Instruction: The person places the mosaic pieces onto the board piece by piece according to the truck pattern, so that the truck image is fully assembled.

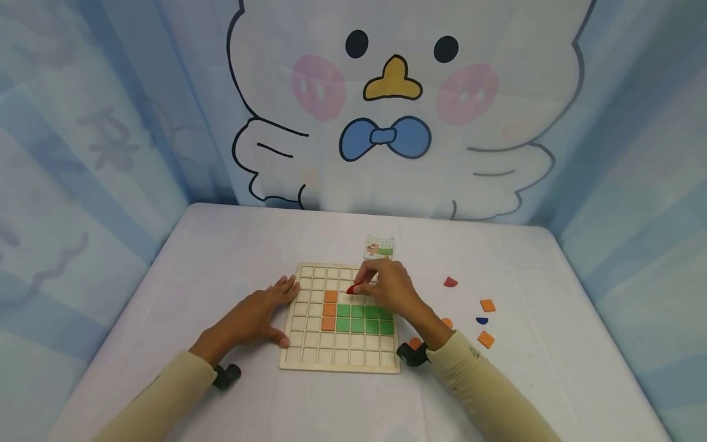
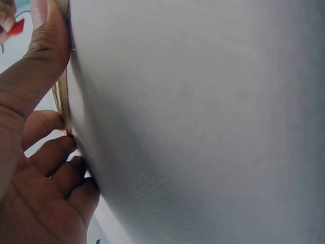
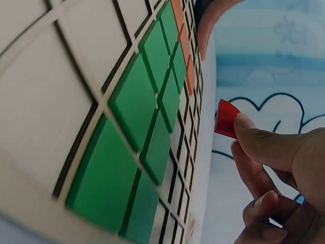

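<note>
A wooden grid board [image 1: 310,356] lies on the table, with green tiles [image 1: 358,312] in two rows and a column of orange tiles [image 1: 329,309] beside them. My right hand [image 1: 389,285] is over the upper part of the board and pinches a small red tile [image 3: 226,119] between thumb and fingers. That tile has a curved edge and is held above the grid in the right wrist view. At the board's left edge rests my left hand [image 1: 256,316], its fingers spread and its thumb touching the edge lower down. The left wrist view shows the fingertips [image 2: 61,147] against the board's side.
A small picture card [image 1: 380,247] with a coloured grid lies behind the board. To the right are loose pieces: a red one [image 1: 450,282], orange squares [image 1: 486,339], a dark blue half-round [image 1: 482,320] and orange rounded pieces [image 1: 447,322] near the right forearm. Printed curtains surround the table.
</note>
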Demonstrator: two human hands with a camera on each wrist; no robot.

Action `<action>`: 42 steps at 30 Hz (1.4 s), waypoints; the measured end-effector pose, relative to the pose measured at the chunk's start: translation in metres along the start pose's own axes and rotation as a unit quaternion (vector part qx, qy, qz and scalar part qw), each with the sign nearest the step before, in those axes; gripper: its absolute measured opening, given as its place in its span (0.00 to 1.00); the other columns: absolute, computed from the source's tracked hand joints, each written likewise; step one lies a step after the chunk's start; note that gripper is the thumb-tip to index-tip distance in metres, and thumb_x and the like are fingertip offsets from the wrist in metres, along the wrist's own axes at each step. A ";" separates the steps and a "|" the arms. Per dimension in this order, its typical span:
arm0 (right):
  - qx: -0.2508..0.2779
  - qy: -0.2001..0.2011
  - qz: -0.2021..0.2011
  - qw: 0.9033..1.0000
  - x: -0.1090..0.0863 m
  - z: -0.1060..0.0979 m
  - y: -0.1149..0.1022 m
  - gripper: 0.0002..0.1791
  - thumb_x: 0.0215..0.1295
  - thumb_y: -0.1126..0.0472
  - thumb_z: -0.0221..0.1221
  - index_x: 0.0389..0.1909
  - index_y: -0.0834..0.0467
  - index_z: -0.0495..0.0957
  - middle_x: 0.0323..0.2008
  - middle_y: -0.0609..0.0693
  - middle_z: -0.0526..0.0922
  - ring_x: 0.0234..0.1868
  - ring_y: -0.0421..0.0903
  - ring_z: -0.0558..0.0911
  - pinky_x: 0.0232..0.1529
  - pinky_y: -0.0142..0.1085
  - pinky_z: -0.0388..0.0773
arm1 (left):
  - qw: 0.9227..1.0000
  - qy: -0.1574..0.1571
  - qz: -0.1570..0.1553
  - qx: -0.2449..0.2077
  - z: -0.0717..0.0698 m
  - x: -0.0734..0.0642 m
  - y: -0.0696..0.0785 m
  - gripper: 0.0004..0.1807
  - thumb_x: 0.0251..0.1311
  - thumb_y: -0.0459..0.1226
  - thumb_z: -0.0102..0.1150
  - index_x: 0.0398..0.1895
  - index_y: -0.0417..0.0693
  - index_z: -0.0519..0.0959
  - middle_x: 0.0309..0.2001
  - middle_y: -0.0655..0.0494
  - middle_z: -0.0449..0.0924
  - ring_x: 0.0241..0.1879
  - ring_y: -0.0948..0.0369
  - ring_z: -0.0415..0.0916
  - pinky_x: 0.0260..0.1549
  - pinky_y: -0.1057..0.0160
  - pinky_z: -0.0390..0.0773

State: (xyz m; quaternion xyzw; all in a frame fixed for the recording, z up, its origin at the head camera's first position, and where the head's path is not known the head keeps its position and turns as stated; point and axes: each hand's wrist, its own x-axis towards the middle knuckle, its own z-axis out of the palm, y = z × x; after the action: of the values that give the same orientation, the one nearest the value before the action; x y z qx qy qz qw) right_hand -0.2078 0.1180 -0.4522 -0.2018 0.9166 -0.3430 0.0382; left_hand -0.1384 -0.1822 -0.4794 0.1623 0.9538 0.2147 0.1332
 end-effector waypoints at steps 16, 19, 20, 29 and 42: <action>-0.027 -0.067 -0.052 0.996 0.037 0.052 -0.030 0.09 0.62 0.57 0.77 0.28 0.46 0.85 0.28 0.39 0.87 0.30 0.35 0.81 0.31 0.32 0.76 | 1.000 -0.006 0.008 -0.007 -0.001 0.000 0.000 0.67 0.40 0.51 0.86 0.84 0.43 0.58 0.86 0.43 0.51 0.85 0.40 0.49 0.77 0.33 0.62; -0.037 -0.070 -0.043 0.996 0.039 0.055 -0.034 0.09 0.63 0.57 0.76 0.28 0.46 0.85 0.28 0.40 0.87 0.28 0.37 0.80 0.28 0.33 0.76 | 1.000 -0.003 0.019 -0.004 -0.001 -0.001 0.000 0.67 0.40 0.51 0.86 0.83 0.42 0.59 0.85 0.42 0.51 0.85 0.39 0.50 0.77 0.34 0.63; -0.041 -0.075 -0.038 0.996 0.039 0.056 -0.035 0.09 0.64 0.57 0.76 0.27 0.46 0.86 0.27 0.40 0.86 0.28 0.37 0.80 0.27 0.33 0.75 | 1.000 -0.002 0.021 -0.004 -0.002 -0.001 0.000 0.67 0.40 0.51 0.86 0.83 0.41 0.59 0.85 0.42 0.51 0.84 0.39 0.50 0.77 0.34 0.63; -0.055 -0.092 -0.033 0.994 0.034 0.053 -0.036 0.06 0.63 0.57 0.76 0.31 0.47 0.87 0.32 0.41 0.87 0.31 0.38 0.80 0.29 0.33 0.75 | 1.000 0.000 0.019 0.000 -0.002 0.000 0.001 0.67 0.40 0.51 0.86 0.83 0.41 0.59 0.85 0.42 0.52 0.84 0.40 0.51 0.77 0.35 0.63; -0.027 -0.006 0.031 0.999 0.005 -0.004 0.013 0.09 0.61 0.59 0.77 0.40 0.50 0.88 0.36 0.44 0.88 0.44 0.46 0.84 0.44 0.41 0.76 | 1.000 0.001 0.009 0.002 -0.002 -0.001 0.003 0.68 0.39 0.50 0.87 0.84 0.42 0.58 0.86 0.44 0.51 0.85 0.41 0.49 0.78 0.36 0.61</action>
State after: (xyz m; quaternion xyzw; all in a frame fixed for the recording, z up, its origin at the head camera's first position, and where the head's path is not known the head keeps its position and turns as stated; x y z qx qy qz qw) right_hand -0.2180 0.1277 -0.4570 -0.1765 0.9311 -0.3155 0.0486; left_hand -0.1372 -0.1815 -0.4758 0.1711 0.9529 0.2138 0.1301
